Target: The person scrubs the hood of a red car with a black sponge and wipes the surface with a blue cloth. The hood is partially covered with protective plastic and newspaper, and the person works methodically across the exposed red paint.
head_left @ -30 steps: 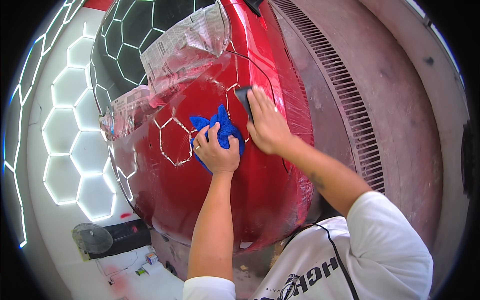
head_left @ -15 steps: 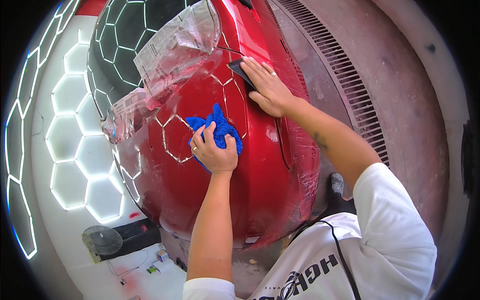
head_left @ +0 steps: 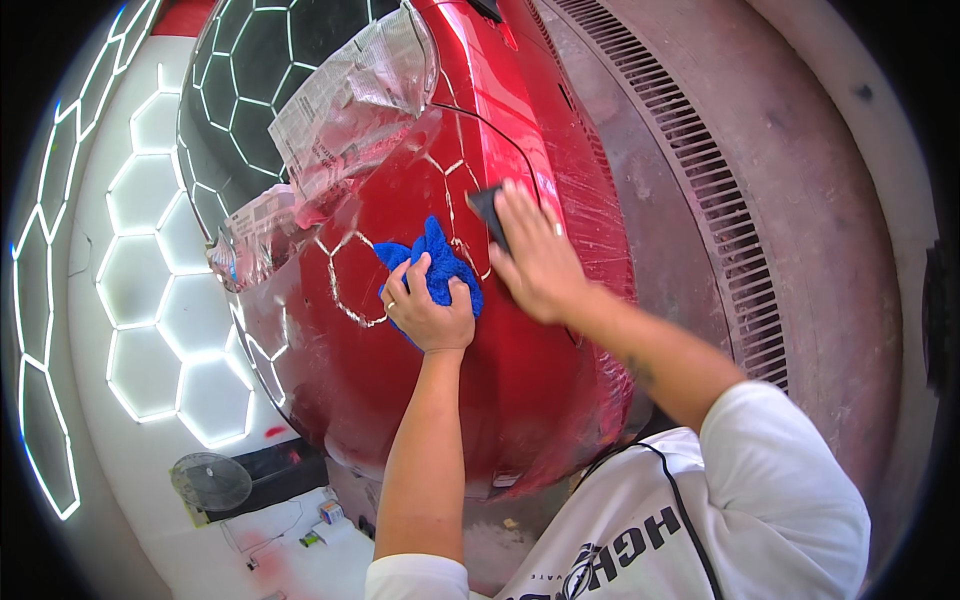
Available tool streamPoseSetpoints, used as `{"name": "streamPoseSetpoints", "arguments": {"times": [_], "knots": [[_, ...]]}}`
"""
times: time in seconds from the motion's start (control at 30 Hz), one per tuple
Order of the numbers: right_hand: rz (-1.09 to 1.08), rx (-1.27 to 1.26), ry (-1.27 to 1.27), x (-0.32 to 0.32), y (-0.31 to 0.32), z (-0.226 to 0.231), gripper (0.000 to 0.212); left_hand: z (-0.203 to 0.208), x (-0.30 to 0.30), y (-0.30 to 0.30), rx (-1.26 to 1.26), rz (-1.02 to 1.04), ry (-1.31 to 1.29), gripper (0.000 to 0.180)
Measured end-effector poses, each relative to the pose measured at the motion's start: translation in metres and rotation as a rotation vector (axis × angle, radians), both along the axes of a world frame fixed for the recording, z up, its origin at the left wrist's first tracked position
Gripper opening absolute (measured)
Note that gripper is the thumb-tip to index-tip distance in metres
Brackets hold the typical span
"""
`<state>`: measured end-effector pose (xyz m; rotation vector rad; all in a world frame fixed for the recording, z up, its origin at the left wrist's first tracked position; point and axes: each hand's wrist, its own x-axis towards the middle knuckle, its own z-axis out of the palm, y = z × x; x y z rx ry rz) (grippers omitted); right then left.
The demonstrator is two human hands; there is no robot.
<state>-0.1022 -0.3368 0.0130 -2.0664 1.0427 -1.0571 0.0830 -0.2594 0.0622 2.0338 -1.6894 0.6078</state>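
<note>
A glossy red car body panel (head_left: 505,400) curves beneath both hands, reflecting hexagonal lights. My left hand (head_left: 432,315) is closed around a crumpled blue microfiber cloth (head_left: 434,243) and rests it on the panel. To the right, my right hand (head_left: 542,265) lies over a dark sheet that looks like sandpaper (head_left: 488,210), holding it against the red surface. Part of the sheet sticks out left of the fingers; the rest is hidden under them. The right hand is slightly smeared by motion.
Newspaper masking (head_left: 345,105) covers part of the car near the dark rear glass (head_left: 250,90). Clear plastic film (head_left: 612,300) wraps the right side. A floor grate (head_left: 700,150) runs along the right. At lower left stands a round fan (head_left: 212,482).
My right hand has slid toward me along the panel with the dark sheet, uncovering a dark seam behind it. My left hand and the blue cloth have barely moved.
</note>
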Motion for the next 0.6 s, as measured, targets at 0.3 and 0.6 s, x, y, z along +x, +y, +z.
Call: {"name": "streamPoseSetpoints", "arguments": {"times": [0.3, 0.6], "knots": [[-0.083, 0.028, -0.042, -0.003, -0.053, 0.001, 0.077, -0.002, -0.011, -0.004, -0.006, -0.011, 0.018, 0.049], [-0.094, 0.142, 0.152, -0.011, -0.018, -0.001, 0.085, 0.001, -0.009, -0.002, -0.025, 0.002, 0.010, 0.048]]}}
